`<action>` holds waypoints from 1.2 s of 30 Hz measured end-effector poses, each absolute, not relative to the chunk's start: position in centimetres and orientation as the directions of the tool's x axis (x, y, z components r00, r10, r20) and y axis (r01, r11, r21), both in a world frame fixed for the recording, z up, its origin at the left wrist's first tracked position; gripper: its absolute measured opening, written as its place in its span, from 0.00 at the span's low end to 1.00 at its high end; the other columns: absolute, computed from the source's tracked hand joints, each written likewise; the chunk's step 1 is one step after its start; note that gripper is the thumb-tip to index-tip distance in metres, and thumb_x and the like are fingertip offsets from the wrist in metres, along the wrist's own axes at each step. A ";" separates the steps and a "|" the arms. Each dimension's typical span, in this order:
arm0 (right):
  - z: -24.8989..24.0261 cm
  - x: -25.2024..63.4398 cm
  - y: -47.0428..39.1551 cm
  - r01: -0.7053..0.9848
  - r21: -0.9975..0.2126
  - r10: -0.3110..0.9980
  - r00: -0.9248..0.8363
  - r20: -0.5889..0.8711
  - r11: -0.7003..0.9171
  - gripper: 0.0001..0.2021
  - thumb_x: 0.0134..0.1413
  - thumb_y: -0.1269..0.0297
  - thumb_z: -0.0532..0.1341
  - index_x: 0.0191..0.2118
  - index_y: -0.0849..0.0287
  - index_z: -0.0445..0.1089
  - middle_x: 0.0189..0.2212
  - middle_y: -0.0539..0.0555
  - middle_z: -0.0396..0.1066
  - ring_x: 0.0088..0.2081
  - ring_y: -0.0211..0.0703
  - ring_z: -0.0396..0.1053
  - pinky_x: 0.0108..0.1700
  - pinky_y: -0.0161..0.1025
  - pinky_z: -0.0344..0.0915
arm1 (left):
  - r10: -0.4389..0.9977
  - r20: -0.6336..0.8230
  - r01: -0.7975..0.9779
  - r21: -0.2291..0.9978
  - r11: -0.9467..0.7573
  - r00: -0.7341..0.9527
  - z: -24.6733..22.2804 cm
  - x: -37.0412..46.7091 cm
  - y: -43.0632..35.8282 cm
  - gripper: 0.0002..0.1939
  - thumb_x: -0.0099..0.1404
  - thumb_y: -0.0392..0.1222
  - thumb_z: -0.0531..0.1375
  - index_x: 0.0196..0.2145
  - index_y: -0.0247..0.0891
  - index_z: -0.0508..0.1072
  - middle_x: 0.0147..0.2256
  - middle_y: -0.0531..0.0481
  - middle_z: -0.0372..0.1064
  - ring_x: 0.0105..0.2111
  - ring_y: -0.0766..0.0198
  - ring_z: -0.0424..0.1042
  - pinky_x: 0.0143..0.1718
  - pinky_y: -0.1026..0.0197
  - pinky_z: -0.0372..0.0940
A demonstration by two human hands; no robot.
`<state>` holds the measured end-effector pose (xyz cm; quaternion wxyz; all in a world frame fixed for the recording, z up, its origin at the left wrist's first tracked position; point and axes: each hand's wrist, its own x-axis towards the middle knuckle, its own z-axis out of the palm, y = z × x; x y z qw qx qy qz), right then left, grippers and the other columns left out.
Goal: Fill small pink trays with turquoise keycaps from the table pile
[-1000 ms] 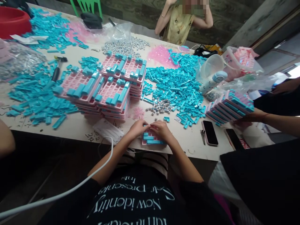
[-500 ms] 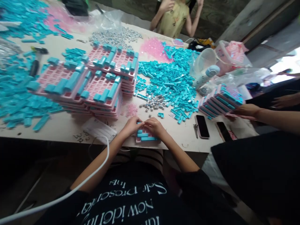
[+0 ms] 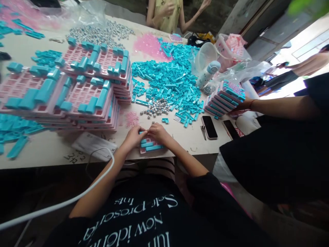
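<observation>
A small pink grid frame [image 3: 143,150] with long and short blue plastic pieces [image 3: 154,147] set in it lies near the table's front edge. My left hand [image 3: 134,138] is closed at the frame's left far corner, thumb and fingertips pressed together there. Over the far right part of the frame bends my right hand [image 3: 158,133], its fingers pinched close to the left fingertips. Whatever small thing is between the right fingers is hidden. Just beyond the hands lie a little heap of clear pink bits [image 3: 132,119] and a pile of small grey-white parts [image 3: 159,107].
Stacked pink frames [image 3: 84,96] with blue pieces rise at left. A wide heap of blue pieces [image 3: 169,80] spreads beyond the hands. At right are a phone [image 3: 209,127], tweezers [image 3: 203,132] and another frame stack [image 3: 223,99] that a co-worker's hand touches. A white cable crosses my left arm.
The camera view has swung right, so the table's contents appear farther left. Both my hands stay at the frame with fingers together. The person across the table has moved their hands.
</observation>
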<state>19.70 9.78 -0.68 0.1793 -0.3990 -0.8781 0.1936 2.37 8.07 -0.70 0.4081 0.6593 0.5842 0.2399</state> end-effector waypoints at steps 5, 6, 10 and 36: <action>0.1 22.1 11.9 0.648 -0.570 0.858 -0.448 0.249 0.504 0.05 0.51 0.67 0.63 0.35 0.57 0.76 0.34 0.56 0.72 0.39 0.43 0.67 0.44 0.40 0.62 | 0.963 -0.153 0.591 0.807 -0.007 0.221 0.4 2.3 7.7 0.12 0.59 0.45 0.56 0.34 0.35 0.74 0.34 0.45 0.72 0.37 0.59 0.69 0.39 0.60 0.62; 0.2 22.4 12.4 0.679 -0.563 0.881 -0.397 0.257 0.470 0.06 0.51 0.68 0.63 0.35 0.58 0.76 0.34 0.57 0.72 0.39 0.44 0.67 0.44 0.41 0.62 | 0.967 -0.144 0.611 0.791 -0.015 0.210 0.6 2.3 7.6 0.12 0.60 0.45 0.56 0.34 0.36 0.74 0.34 0.45 0.72 0.37 0.59 0.69 0.40 0.59 0.62; 0.1 22.0 13.8 0.755 -0.505 0.903 -0.403 0.146 0.418 0.08 0.47 0.70 0.65 0.36 0.62 0.75 0.32 0.57 0.70 0.35 0.44 0.67 0.41 0.40 0.63 | 0.992 -0.063 0.667 0.744 -0.027 0.110 1.6 1.9 7.1 0.11 0.60 0.43 0.56 0.36 0.38 0.75 0.38 0.45 0.70 0.37 0.59 0.69 0.42 0.57 0.62; 2.1 19.6 7.9 0.555 -0.622 0.826 -0.263 0.499 0.552 0.09 0.58 0.62 0.57 0.40 0.57 0.71 0.33 0.55 0.68 0.34 0.40 0.67 0.39 0.40 0.66 | 0.869 -0.439 -0.316 0.811 0.492 0.226 3.5 4.2 7.6 0.13 0.54 0.44 0.65 0.34 0.31 0.72 0.30 0.46 0.73 0.31 0.66 0.72 0.39 0.61 0.65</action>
